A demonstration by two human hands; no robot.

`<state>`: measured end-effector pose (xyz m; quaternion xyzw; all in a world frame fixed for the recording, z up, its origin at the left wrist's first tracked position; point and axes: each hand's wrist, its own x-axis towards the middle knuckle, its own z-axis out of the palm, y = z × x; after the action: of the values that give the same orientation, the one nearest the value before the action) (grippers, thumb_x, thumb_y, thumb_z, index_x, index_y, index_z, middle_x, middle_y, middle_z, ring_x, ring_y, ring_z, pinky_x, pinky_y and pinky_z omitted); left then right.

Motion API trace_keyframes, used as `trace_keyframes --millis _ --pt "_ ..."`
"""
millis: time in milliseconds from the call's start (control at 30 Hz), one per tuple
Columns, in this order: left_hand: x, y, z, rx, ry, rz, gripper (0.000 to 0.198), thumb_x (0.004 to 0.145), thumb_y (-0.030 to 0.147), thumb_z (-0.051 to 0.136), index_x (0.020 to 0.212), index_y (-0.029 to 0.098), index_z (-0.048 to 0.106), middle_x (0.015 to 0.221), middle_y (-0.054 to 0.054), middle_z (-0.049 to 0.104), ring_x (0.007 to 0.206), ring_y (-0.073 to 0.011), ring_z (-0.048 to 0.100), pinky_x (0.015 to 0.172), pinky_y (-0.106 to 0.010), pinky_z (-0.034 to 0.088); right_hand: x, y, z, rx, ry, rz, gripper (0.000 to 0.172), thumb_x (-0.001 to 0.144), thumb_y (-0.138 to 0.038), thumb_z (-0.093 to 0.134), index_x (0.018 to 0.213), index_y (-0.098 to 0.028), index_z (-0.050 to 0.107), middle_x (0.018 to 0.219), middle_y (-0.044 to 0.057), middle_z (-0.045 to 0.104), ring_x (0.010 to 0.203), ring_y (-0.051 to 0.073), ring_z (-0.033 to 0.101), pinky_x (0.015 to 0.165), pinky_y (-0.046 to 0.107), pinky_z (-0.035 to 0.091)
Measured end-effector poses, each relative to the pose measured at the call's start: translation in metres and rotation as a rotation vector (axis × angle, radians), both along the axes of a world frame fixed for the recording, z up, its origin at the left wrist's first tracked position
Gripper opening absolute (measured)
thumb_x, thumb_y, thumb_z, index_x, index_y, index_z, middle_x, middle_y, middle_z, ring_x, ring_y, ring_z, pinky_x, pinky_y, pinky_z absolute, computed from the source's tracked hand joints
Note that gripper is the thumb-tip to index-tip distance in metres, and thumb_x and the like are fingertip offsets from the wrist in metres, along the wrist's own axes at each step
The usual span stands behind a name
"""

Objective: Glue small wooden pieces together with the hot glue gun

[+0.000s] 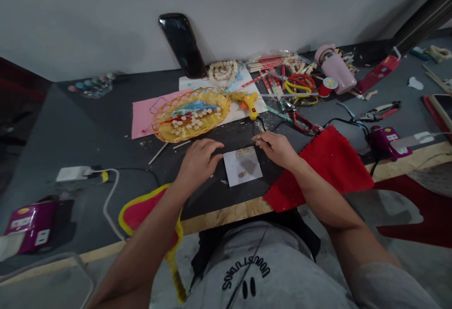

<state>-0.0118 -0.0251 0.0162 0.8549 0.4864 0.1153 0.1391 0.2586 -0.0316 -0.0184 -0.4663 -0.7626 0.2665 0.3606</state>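
A small white card lies on the dark tabletop between my hands, with a strip of tiny beige bits near its far edge and a brown spot lower down. My left hand hovers at the card's left side, fingers bent and thumb apart, holding nothing. Above the card's right corner, my right hand has its thumb and fingertips pressed together; what they pinch is too small to make out. Just beyond is a yellow wicker basket holding beige flower-like pieces and blue strands. A yellow glue gun rests beside it.
Red felt lies under my right forearm; a yellow-edged fan shape is under my left. Scissors, pliers, a pink bottle and cables crowd the right. A phone leans on the wall. Purple power blocks flank the table.
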Motion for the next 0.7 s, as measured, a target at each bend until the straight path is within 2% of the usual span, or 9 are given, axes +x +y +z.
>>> trace_keyframes --millis 167,300,400,500,600,700 --pt "-0.007 0.0 0.007 0.031 -0.053 0.026 0.029 0.094 0.034 0.049 0.109 0.017 0.067 0.109 -0.012 0.068 0.107 -0.0274 0.062 0.097 -0.042 0.049 -0.003 -0.004 0.006 -0.092 0.031 -0.118 0.018 0.096 -0.03 0.05 0.086 -0.021 0.062 0.071 0.001 0.069 0.065 0.013 0.064 0.063 0.022 0.045" --pt "-0.014 0.007 0.015 0.04 -0.084 0.071 0.031 0.094 0.039 0.048 0.108 0.019 0.067 0.109 -0.01 0.069 0.106 -0.0263 0.063 0.096 -0.04 0.05 -0.006 -0.007 0.01 -0.006 -0.081 -0.178 0.04 0.098 -0.045 0.047 0.064 -0.022 0.045 0.055 -0.003 0.052 0.052 0.011 0.049 0.055 0.023 0.032" --pt "-0.028 0.019 0.028 0.093 -0.091 0.16 0.031 0.093 0.038 0.048 0.108 0.019 0.068 0.107 -0.009 0.07 0.099 -0.0249 0.065 0.092 -0.038 0.051 -0.008 -0.011 0.014 0.045 -0.085 -0.157 0.05 0.1 -0.048 0.041 0.058 -0.023 0.032 0.05 -0.005 0.039 0.047 0.009 0.038 0.052 0.025 0.026" --pt "-0.042 0.032 0.047 0.18 -0.079 0.285 0.031 0.093 0.035 0.047 0.107 0.018 0.069 0.108 -0.01 0.071 0.1 -0.0256 0.064 0.089 -0.038 0.051 -0.01 -0.013 0.017 0.055 -0.081 -0.116 0.051 0.101 -0.045 0.041 0.057 -0.023 0.029 0.05 -0.005 0.033 0.046 0.008 0.035 0.05 0.025 0.024" --pt "-0.051 0.05 0.06 0.207 -0.051 0.268 0.032 0.094 0.036 0.049 0.107 0.016 0.07 0.106 -0.01 0.071 0.1 -0.0241 0.064 0.093 -0.037 0.05 -0.012 -0.014 0.017 0.072 -0.096 -0.065 0.051 0.101 -0.042 0.043 0.057 -0.023 0.028 0.049 -0.006 0.032 0.045 0.008 0.033 0.049 0.025 0.023" --pt "-0.052 0.078 0.061 0.181 0.083 0.264 0.031 0.092 0.029 0.05 0.113 0.016 0.07 0.113 -0.011 0.069 0.109 -0.0252 0.061 0.101 -0.038 0.046 -0.016 -0.014 0.014 0.125 -0.108 -0.016 0.049 0.101 -0.039 0.044 0.058 -0.023 0.03 0.049 -0.006 0.034 0.045 0.008 0.033 0.049 0.026 0.023"
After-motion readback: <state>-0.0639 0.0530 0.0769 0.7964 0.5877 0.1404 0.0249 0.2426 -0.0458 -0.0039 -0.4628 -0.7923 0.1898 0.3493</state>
